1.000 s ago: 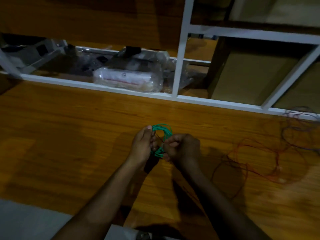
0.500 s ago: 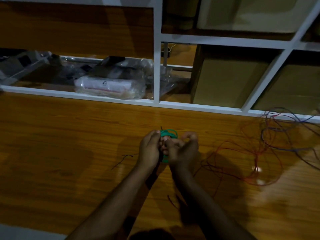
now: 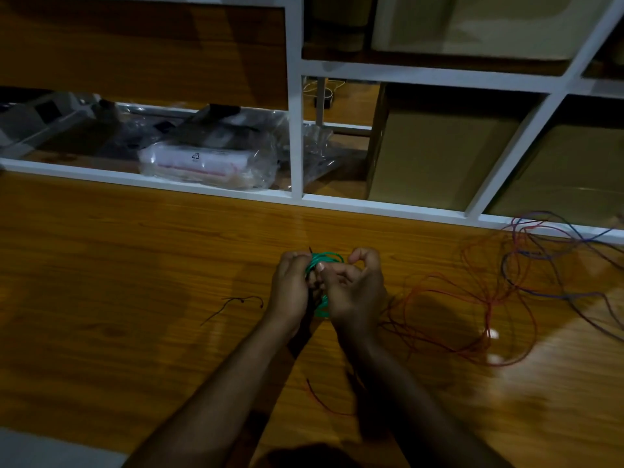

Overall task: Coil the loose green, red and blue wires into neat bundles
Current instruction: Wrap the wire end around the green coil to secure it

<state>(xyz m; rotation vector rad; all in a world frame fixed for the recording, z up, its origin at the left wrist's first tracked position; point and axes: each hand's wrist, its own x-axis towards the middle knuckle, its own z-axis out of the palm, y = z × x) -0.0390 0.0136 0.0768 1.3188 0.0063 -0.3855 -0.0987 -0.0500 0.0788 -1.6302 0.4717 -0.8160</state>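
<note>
One green wire coil (image 3: 325, 261), held above the wooden tabletop (image 3: 135, 265) between two hands; left hand (image 3: 291, 288) grips its left side with curled fingers, right hand (image 3: 355, 292) pinches it from the right, both hands close together. One loose red wire tangle (image 3: 472, 298) lying on the table right of the hands; one loose blue wire tangle (image 3: 540, 251) farther right, overlapping it; one thin dark wire scrap (image 3: 236, 303) left of the hands; one clear plastic packet (image 3: 209, 163) on the white-framed shelf (image 3: 295, 130) behind
</note>
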